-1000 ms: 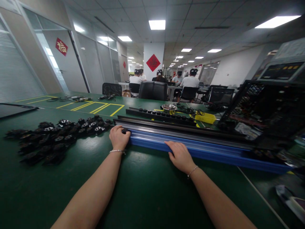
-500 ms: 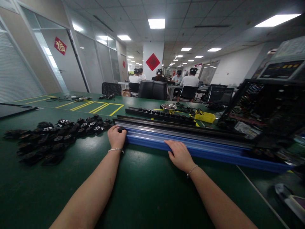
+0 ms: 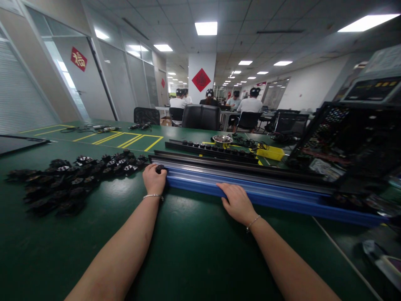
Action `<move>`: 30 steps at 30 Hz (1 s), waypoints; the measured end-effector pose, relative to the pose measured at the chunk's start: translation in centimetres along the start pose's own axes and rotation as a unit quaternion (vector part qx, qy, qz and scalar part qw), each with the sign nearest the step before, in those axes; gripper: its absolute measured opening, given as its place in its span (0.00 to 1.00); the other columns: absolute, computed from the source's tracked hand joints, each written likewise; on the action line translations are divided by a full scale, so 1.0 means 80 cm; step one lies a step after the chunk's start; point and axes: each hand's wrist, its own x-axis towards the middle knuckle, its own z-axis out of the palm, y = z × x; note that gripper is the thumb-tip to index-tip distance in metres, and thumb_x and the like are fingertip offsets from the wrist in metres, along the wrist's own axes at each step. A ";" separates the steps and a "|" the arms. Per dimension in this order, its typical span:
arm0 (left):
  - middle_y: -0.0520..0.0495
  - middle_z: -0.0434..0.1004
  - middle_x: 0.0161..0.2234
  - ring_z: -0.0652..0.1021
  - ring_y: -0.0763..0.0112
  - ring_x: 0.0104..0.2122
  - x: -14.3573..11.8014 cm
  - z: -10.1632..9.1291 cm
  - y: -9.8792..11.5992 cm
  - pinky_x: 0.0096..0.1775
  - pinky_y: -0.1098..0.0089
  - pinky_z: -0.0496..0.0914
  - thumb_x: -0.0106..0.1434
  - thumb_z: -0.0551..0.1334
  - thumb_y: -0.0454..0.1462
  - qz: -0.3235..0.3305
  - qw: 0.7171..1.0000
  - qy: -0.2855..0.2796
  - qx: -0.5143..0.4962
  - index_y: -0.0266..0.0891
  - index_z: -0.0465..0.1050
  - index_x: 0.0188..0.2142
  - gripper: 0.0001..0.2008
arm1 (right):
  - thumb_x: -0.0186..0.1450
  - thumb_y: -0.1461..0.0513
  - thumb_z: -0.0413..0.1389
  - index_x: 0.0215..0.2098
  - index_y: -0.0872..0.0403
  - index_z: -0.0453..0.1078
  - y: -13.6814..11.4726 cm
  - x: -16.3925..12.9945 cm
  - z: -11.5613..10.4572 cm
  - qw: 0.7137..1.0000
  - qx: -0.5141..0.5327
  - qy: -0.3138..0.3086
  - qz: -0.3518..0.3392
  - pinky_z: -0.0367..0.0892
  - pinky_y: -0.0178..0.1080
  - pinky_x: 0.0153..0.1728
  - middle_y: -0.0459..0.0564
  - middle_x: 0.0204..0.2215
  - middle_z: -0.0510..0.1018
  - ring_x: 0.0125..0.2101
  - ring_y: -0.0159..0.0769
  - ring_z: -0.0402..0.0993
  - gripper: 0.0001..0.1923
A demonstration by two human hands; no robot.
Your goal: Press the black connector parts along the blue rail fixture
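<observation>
A long blue rail (image 3: 282,200) with a silver channel lies across the green table (image 3: 194,251). My left hand (image 3: 154,179) is closed around a small black part (image 3: 159,168) at the rail's left end. My right hand (image 3: 236,202) rests palm down on the rail's near edge, fingers spread over it. A heap of several black parts (image 3: 72,179) lies just left of my left hand.
Behind the blue rail lies a black strip (image 3: 213,151) carrying several black parts, with a metal bowl (image 3: 222,139) and a yellow box (image 3: 270,153) near it. A dark open computer case (image 3: 354,142) stands at right. Several people sit at far desks.
My left hand has shifted slightly at the rail's left end, still gripping the black part. My right hand stays on the rail.
</observation>
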 end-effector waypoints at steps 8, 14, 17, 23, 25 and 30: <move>0.42 0.74 0.41 0.71 0.59 0.48 0.002 -0.004 -0.004 0.53 0.63 0.65 0.52 0.55 0.37 -0.046 0.998 0.002 -0.033 0.38 0.73 0.32 0.11 | 0.61 0.65 0.47 0.57 0.53 0.62 0.001 0.000 0.001 1.000 0.003 0.003 -0.002 0.55 0.46 0.55 0.52 0.53 0.70 0.52 0.39 0.63 0.25; 0.41 0.74 0.42 0.71 0.59 0.48 0.009 -0.005 -0.008 0.54 0.63 0.64 0.52 0.56 0.36 -0.062 0.998 -0.006 -0.030 0.37 0.74 0.33 0.11 | 0.61 0.65 0.47 0.57 0.53 0.61 0.002 0.000 0.002 1.000 -0.007 0.006 -0.004 0.56 0.46 0.54 0.52 0.53 0.70 0.52 0.39 0.64 0.25; 0.40 0.74 0.42 0.72 0.59 0.47 0.013 -0.004 -0.011 0.53 0.64 0.64 0.51 0.56 0.36 -0.058 0.998 -0.005 -0.024 0.35 0.74 0.33 0.11 | 0.61 0.65 0.47 0.56 0.53 0.62 0.003 0.000 0.002 1.000 -0.007 0.014 -0.005 0.57 0.46 0.53 0.52 0.52 0.71 0.51 0.39 0.65 0.24; 0.41 0.76 0.39 0.73 0.60 0.46 0.022 -0.003 -0.020 0.53 0.63 0.64 0.50 0.57 0.35 -0.050 0.998 0.011 -0.027 0.36 0.73 0.30 0.09 | 0.61 0.65 0.47 0.56 0.54 0.62 0.005 -0.001 0.002 1.000 -0.005 0.021 -0.006 0.57 0.46 0.53 0.52 0.51 0.72 0.51 0.39 0.65 0.24; 0.42 0.76 0.38 0.73 0.59 0.45 0.025 -0.002 -0.024 0.53 0.63 0.64 0.49 0.57 0.34 -0.054 0.998 0.018 -0.028 0.36 0.73 0.29 0.08 | 0.61 0.65 0.47 0.56 0.54 0.63 0.005 -0.001 0.003 1.000 -0.006 0.024 -0.007 0.57 0.46 0.52 0.52 0.51 0.72 0.50 0.39 0.65 0.24; 0.42 0.75 0.36 0.73 0.58 0.45 0.030 -0.002 -0.029 0.53 0.61 0.64 0.48 0.57 0.34 -0.058 0.997 0.034 -0.027 0.37 0.72 0.27 0.06 | 0.61 0.65 0.47 0.56 0.54 0.63 0.004 -0.001 0.002 1.000 -0.006 0.026 -0.009 0.58 0.46 0.52 0.52 0.51 0.72 0.50 0.40 0.66 0.24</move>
